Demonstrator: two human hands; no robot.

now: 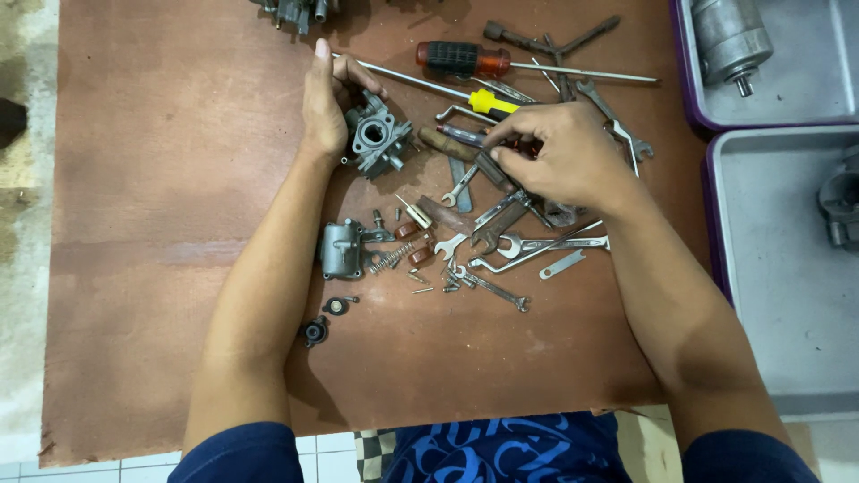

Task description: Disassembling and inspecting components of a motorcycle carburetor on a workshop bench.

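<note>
— What did the left hand (324, 105) hold?
— It steadied a grey carburettor body (379, 139) on the brown surface (161, 268).
— And the right hand (557, 159)?
— Fingers pinched among spanners (537, 246); the gripped tool stayed hidden.

Reddish-brown board (161, 268), orange-and-black screwdriver (463, 59), yellow-handled screwdriver (492, 102), grey metal carburetor body (376, 137), purple-rimmed grey tray (805, 98)

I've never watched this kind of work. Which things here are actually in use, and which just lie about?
In use:
- left hand steadying the grey carburetor body
- right hand pinching a tool in the tool pile

Lying about:
- orange-handled screwdriver
- float bowl
- spring
- grey trays
</note>
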